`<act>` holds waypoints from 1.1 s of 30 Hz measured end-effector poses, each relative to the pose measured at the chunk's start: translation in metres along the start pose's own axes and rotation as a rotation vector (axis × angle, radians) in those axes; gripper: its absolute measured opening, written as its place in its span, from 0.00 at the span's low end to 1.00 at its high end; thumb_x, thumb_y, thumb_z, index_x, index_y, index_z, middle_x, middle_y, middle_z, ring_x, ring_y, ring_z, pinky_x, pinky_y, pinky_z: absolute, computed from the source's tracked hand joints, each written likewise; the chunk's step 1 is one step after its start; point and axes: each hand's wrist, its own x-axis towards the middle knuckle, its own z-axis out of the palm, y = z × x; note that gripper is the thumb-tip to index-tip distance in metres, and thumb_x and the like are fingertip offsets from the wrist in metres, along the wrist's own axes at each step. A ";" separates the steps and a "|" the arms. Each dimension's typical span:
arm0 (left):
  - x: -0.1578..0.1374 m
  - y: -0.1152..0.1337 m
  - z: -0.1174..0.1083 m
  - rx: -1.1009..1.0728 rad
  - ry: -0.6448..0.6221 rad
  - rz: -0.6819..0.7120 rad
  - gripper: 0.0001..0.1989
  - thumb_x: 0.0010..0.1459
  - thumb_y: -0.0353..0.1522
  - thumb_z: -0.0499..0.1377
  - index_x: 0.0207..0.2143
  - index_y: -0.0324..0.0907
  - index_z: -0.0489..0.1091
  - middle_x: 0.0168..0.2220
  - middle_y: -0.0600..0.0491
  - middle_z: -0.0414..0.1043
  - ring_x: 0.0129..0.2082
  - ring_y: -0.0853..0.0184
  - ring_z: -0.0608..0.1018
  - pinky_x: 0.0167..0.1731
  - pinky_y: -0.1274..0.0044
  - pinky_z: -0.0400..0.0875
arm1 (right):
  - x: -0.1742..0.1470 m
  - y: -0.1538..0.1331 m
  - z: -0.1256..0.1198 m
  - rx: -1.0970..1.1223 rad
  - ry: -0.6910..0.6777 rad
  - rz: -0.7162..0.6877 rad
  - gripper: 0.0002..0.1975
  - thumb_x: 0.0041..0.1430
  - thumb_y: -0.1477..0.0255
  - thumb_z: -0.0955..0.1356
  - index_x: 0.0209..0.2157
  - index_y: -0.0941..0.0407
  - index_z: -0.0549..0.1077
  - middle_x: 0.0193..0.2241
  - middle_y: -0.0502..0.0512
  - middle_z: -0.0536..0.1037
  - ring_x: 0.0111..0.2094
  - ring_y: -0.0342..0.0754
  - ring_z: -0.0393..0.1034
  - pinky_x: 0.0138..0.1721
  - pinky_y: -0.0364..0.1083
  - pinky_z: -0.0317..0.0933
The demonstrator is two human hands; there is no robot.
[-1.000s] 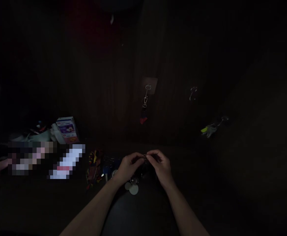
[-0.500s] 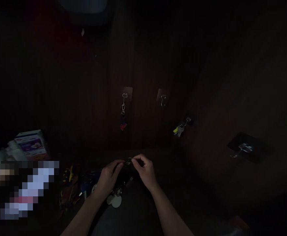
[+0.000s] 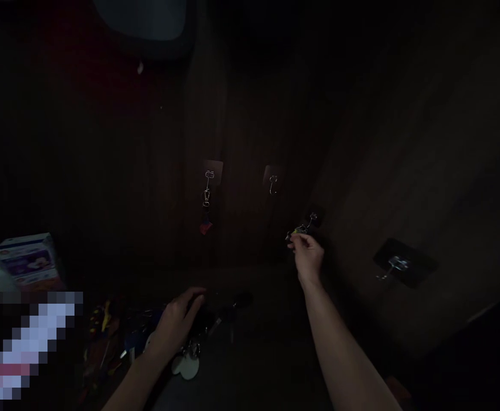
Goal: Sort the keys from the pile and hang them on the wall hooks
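At the tip of a metal hook (image 3: pixel 313 217) | yellow-tagged keys (image 3: pixel 301 229) are sitting | my right hand (image 3: pixel 307 256) is pinching them | my left hand (image 3: pixel 177 319), fingers slightly parted, is hovering near white discs (image 3: pixel 189 367)

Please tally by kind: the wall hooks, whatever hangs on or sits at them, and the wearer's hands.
Wall hooks: 4
Red-ended strap, hanging: 1
Key bunch, at the right hand's fingertips: 1
Hands, right plus left hand: 2
Total: 8
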 end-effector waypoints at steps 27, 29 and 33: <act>-0.002 -0.005 0.002 -0.058 -0.051 0.040 0.12 0.57 0.37 0.50 0.32 0.49 0.73 0.34 0.57 0.78 0.35 0.64 0.78 0.35 0.79 0.67 | 0.041 -0.010 0.004 -0.208 0.076 0.133 0.05 0.47 0.73 0.65 0.20 0.57 0.69 0.11 0.53 0.73 0.13 0.47 0.70 0.11 0.40 0.60; -0.002 -0.006 0.002 -0.054 -0.055 0.039 0.13 0.57 0.37 0.50 0.32 0.49 0.73 0.33 0.57 0.77 0.35 0.64 0.78 0.35 0.79 0.67 | 0.038 -0.007 0.001 -0.215 0.068 0.134 0.06 0.47 0.72 0.66 0.19 0.56 0.68 0.11 0.53 0.73 0.12 0.47 0.70 0.11 0.40 0.60; -0.003 -0.007 0.003 -0.047 -0.070 0.025 0.13 0.58 0.38 0.49 0.31 0.49 0.73 0.33 0.57 0.77 0.34 0.64 0.78 0.34 0.79 0.67 | 0.028 0.000 -0.004 -0.212 0.030 0.128 0.08 0.47 0.69 0.67 0.19 0.55 0.66 0.11 0.50 0.72 0.11 0.45 0.68 0.11 0.39 0.58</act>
